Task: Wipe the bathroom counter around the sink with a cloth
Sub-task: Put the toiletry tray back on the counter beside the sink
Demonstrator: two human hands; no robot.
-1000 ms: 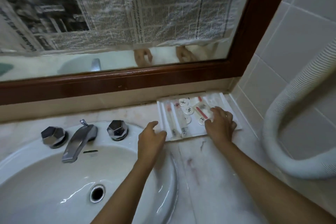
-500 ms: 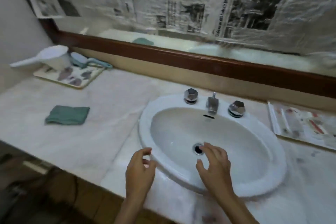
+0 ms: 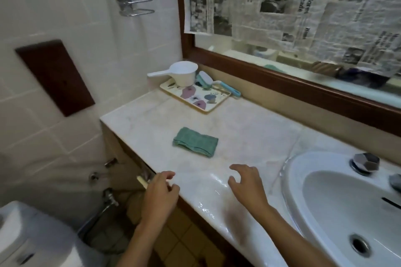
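Both hands have swung left from over the sink point(image 3: 291, 180) toward the cloth point(image 3: 195, 141). My left hand point(image 3: 159, 193) hovers at the near edge of the counter point(image 3: 249, 123), my right hand point(image 3: 247, 184) just right of it; both are empty, fingers loosely curled, ready to reach. The cloth lies folded farther in, untouched; fetching it comes before wiping, I reckon.
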